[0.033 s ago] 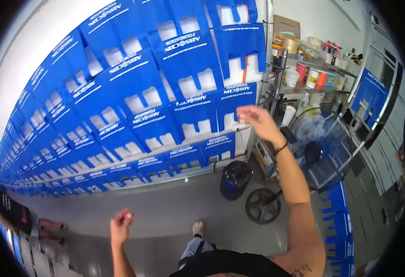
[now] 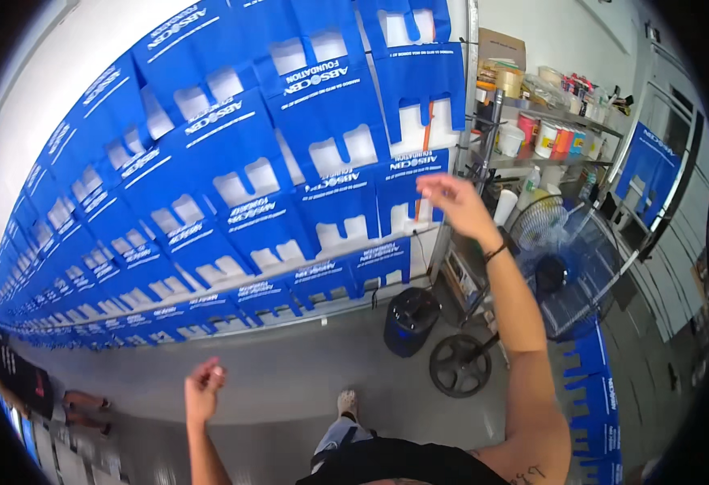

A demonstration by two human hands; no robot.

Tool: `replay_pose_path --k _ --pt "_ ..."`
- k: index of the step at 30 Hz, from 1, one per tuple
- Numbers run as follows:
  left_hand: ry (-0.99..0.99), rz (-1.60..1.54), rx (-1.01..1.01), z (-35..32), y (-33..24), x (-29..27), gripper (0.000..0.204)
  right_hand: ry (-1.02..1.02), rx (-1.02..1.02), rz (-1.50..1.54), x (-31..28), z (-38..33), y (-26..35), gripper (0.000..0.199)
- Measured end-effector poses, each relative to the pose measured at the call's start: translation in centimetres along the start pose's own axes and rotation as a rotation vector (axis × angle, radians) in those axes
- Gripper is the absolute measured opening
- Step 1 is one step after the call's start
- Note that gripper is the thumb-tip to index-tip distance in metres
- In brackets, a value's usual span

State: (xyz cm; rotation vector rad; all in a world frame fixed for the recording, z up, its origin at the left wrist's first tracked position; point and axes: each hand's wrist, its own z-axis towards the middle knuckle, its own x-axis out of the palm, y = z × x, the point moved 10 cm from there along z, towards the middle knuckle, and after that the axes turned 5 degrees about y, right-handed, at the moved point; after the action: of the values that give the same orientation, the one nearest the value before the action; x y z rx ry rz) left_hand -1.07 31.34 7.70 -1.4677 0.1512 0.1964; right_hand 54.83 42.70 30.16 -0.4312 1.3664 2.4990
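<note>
Rows of flat blue bags [image 2: 322, 89] with white lettering cover the white wall, their cut-out handles hanging downward. My right hand [image 2: 455, 204] is raised at the right end of the rows, in front of a low blue bag [image 2: 399, 190] and an orange strip [image 2: 428, 125]. Its fingers are partly bent and apart, with nothing visible in them; whether they touch the bag I cannot tell. Lower down at the left, my left hand [image 2: 204, 391] hovers over the grey floor, away from the wall. Its fingers curl in toward the thumb, and anything between them is hidden.
A standing fan [image 2: 560, 275] is right of my right arm. Behind it, metal shelves [image 2: 552, 162] hold tubs and bottles. A black bin [image 2: 412, 321] and a black round base [image 2: 460, 366] stand on the floor [image 2: 289, 380]. Another person [image 2: 19, 376] is at far left.
My left hand has moved slightly left and up. My right hand has shifted a little up and right, and its fingers have spread slightly. The bags hang as before.
</note>
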Motion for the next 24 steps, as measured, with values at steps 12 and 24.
replay_pose_path --k 12,24 --pt "0.161 0.448 1.022 45.3 -44.2 19.9 0.034 -0.566 -0.292 -0.716 -24.1 36.5 3.1 0.032" --pt "-0.498 0.766 1.168 62.3 -73.6 33.9 0.057 -0.990 -0.332 -0.743 -41.9 56.4 6.3 0.031"
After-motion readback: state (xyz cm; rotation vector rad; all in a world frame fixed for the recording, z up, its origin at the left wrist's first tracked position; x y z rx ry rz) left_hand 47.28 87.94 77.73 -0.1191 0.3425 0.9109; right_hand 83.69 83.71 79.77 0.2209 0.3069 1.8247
